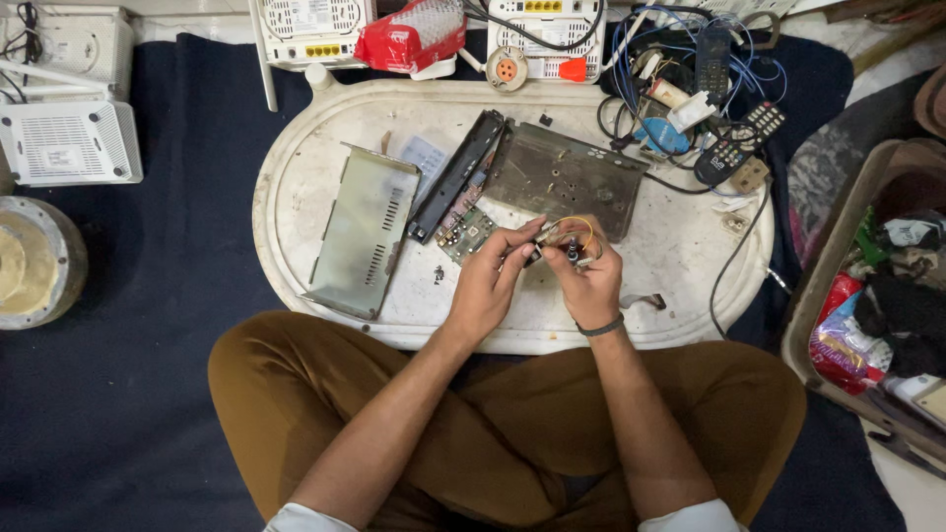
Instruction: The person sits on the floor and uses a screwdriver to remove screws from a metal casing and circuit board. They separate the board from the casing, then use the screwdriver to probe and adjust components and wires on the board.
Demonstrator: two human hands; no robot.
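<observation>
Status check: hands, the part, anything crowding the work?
Left hand and right hand both pinching a small wired part over the tray. Circuit board just beyond the left fingertips. Metal cover lying off left.

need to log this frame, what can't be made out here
Head view only:
- The small part with yellow wire: mostly hidden by the left hand and right hand; too small to identify.
- The green circuit board: components too small.
- The box at right: cut off by the edge.

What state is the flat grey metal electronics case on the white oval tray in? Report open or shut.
Open: the grey vented metal cover lies apart from the dark base plate on the white oval tray.
</observation>
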